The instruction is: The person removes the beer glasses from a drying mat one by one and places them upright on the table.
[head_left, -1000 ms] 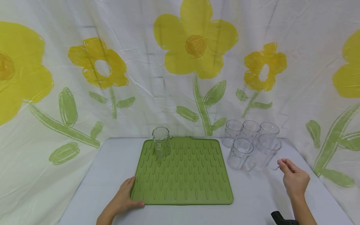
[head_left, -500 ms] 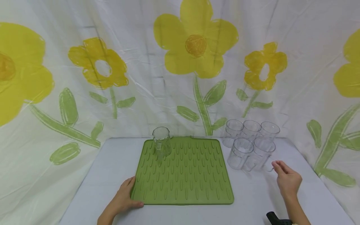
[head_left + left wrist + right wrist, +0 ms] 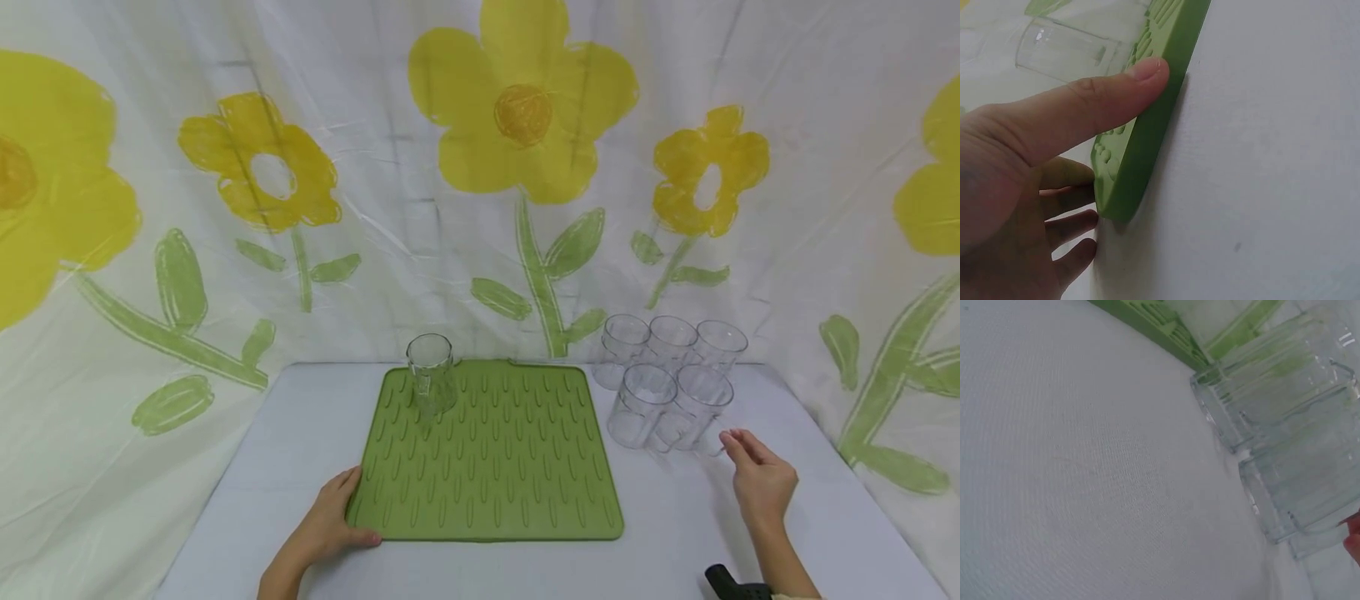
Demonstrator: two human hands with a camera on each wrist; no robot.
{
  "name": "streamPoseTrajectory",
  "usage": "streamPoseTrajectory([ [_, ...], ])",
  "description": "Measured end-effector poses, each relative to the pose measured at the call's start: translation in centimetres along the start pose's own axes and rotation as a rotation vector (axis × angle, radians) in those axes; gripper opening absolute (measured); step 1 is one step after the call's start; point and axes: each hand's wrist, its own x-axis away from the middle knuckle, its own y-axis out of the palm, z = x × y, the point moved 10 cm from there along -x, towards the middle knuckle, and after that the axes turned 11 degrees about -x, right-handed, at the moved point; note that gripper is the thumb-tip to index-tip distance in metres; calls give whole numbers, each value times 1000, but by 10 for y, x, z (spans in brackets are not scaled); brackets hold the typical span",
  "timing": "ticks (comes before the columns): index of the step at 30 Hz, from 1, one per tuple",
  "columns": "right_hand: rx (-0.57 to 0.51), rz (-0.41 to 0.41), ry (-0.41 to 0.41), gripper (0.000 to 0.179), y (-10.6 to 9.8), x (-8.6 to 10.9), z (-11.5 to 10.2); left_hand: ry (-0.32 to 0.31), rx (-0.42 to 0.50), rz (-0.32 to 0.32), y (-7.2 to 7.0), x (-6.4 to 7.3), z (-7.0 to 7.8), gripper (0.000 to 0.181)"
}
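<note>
In the head view my right hand [image 3: 765, 477] pinches the handle of a clear glass mug [image 3: 703, 408], the front right one of a group. The mug stands on the table close beside another glass mug [image 3: 639, 408]. Only my fingertips [image 3: 1354, 540] enter the right wrist view, at the handle of that mug [image 3: 1304, 469]. My left hand [image 3: 326, 518] rests against the front left corner of a green ridged drying mat [image 3: 495, 467]. In the left wrist view its thumb [image 3: 1116, 100] lies straight along the mat's front edge, and the other fingers touch the side edge.
One glass mug [image 3: 432, 375] stands on the mat's back left part. Behind the front pair, several more mugs [image 3: 672, 342] stand in a row at the table's back right. A flower-printed curtain [image 3: 390, 250] hangs behind the white table [image 3: 262, 467].
My right hand has moved left with the mug, bringing it up beside the neighbouring front mug; it moved very little in the last half second. The left hand has stayed at the mat's corner.
</note>
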Motion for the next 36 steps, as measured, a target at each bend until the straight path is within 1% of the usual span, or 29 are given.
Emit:
streamPoseTrajectory([
  [6,52,-22,-63,34,0,1,-5,-5,8,-5,0,-1,0,118],
  [11,52,-48,-61,35,1,2,-7,-6,8,-4,-1,1,0,116],
  [14,60,-66,-76,37,2,1,-12,-11,10,-1,-1,1,-1,116],
  [17,43,-66,-103,37,-1,-1,-19,-18,21,0,-1,0,-1,117],
  [22,-15,-53,-162,36,-10,-6,-34,-26,37,-4,-1,0,0,117],
  [26,-12,-69,-153,37,-11,-9,-45,-18,35,-2,-1,1,1,116],
  [29,-5,-98,-137,37,-6,-9,-54,-10,33,2,-2,2,0,115],
  [32,-7,-143,-126,37,2,-6,-64,-11,38,-2,-1,1,0,116],
  [36,3,-229,-122,37,16,0,-76,-19,40,-10,0,0,0,117],
])
